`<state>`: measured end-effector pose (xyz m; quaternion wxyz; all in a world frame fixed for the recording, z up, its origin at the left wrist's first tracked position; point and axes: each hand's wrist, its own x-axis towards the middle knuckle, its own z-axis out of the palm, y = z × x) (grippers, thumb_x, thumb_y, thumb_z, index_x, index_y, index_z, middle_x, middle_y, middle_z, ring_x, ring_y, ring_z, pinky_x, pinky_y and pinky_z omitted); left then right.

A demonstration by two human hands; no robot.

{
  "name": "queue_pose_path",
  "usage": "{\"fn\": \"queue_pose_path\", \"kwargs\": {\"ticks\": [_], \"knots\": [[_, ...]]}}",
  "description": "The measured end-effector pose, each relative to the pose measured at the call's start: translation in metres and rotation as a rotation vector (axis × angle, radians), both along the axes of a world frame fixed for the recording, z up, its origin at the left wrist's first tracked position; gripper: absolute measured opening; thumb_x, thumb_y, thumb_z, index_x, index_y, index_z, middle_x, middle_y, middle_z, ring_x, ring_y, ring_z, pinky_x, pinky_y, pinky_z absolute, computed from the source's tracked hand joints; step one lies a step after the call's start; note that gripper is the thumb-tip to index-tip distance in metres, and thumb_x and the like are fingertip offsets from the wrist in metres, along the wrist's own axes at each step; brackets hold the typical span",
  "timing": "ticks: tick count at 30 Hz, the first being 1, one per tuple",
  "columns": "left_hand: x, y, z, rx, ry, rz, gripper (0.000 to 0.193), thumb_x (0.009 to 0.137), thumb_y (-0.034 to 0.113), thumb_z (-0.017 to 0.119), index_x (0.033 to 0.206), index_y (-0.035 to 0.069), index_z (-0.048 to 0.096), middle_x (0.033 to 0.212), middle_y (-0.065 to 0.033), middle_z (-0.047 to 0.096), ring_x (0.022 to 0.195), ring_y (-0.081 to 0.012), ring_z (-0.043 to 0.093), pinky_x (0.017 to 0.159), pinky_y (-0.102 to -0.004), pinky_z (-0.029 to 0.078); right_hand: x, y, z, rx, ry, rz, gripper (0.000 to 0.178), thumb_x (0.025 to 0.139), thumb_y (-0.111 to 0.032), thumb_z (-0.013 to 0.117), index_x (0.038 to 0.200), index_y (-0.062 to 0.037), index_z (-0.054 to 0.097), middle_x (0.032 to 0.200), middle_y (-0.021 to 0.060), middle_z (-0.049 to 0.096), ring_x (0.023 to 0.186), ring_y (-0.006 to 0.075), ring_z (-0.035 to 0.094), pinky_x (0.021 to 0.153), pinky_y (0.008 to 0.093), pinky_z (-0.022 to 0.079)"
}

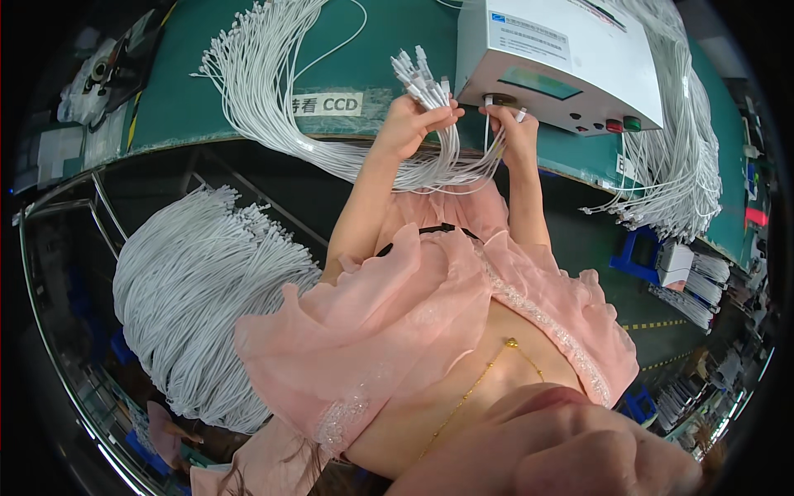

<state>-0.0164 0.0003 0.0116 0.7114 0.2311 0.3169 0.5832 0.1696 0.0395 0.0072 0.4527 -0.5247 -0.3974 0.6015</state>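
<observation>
My left hand (pixel 411 128) is closed round a bundle of white cables (pixel 422 81), their plugs fanned out above the fingers. Just to its right, my right hand (pixel 516 136) pinches the ends of one or two white cables at the front of a white tester box (pixel 529 62). One cable plug (pixel 489 101) stands at the dark port on the box's lower front; whether it is fully inserted I cannot tell. The cables from both hands droop together over the table edge, above my lap.
Long white cables (pixel 248 99) lie across the green table (pixel 182 91) at left. Another bunch (pixel 678 157) hangs at the table's right side. A large cable pile (pixel 198 306) rests beside me at lower left, near a metal rail (pixel 37 273). A blue stool (pixel 637 255) stands at right.
</observation>
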Motion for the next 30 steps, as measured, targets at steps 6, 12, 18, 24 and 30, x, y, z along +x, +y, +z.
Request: {"fn": "queue_pose_path", "kwargs": {"ticks": [6, 12, 18, 24, 30], "knots": [[0.004, -0.003, 0.002, -0.012, 0.265, 0.032, 0.026, 0.076, 0.002, 0.067, 0.100, -0.001, 0.057, 0.087, -0.0088, 0.063, 0.079, -0.0208, 0.065, 0.050, -0.0198, 0.052, -0.009, -0.001, 0.006, 0.008, 0.044, -0.052, 0.016, 0.074, -0.012, 0.062, 0.065, 0.0015, 0.066, 0.058, 0.0007, 0.055, 0.050, 0.0059, 0.042, 0.047, 0.0206, 0.031], [0.014, -0.004, 0.001, -0.001, 0.302, -0.039, 0.024, 0.072, 0.000, 0.069, 0.094, -0.001, 0.059, 0.083, -0.0076, 0.064, 0.069, -0.0146, 0.064, 0.047, -0.0188, 0.050, -0.017, -0.027, 0.027, 0.169, -0.093, 0.157, 0.015, 0.077, -0.010, 0.062, 0.075, 0.0034, 0.067, 0.063, 0.0014, 0.058, 0.056, 0.0049, 0.047, 0.052, 0.0191, 0.035], [0.019, -0.007, 0.014, -0.046, 0.440, -0.044, 0.023, 0.076, 0.006, 0.067, 0.095, -0.003, 0.057, 0.080, -0.0105, 0.065, 0.069, -0.0168, 0.066, 0.045, -0.0203, 0.051, -0.003, -0.014, 0.003, 0.033, 0.020, 0.055, 0.013, 0.077, -0.009, 0.064, 0.075, 0.0036, 0.064, 0.061, 0.0025, 0.057, 0.059, 0.0073, 0.052, 0.049, 0.0215, 0.035], [0.008, -0.002, 0.016, -0.097, 0.366, -0.059, 0.031, 0.081, 0.012, 0.065, 0.103, -0.004, 0.051, 0.082, -0.0170, 0.064, 0.071, -0.0229, 0.066, 0.047, -0.0220, 0.054, -0.004, 0.001, 0.003, 0.013, 0.098, -0.020, 0.011, 0.074, -0.007, 0.063, 0.067, 0.0008, 0.059, 0.061, 0.0047, 0.055, 0.067, 0.0143, 0.059, 0.054, 0.0242, 0.038], [0.006, -0.003, 0.008, -0.031, 0.237, -0.011, 0.024, 0.080, 0.005, 0.063, 0.100, -0.005, 0.054, 0.085, -0.0140, 0.064, 0.076, -0.0245, 0.066, 0.052, -0.0229, 0.056, -0.009, -0.002, 0.011, 0.031, 0.096, -0.047, 0.013, 0.074, -0.010, 0.061, 0.068, 0.0009, 0.059, 0.054, 0.0023, 0.052, 0.045, 0.0082, 0.043, 0.048, 0.0225, 0.034]]}}
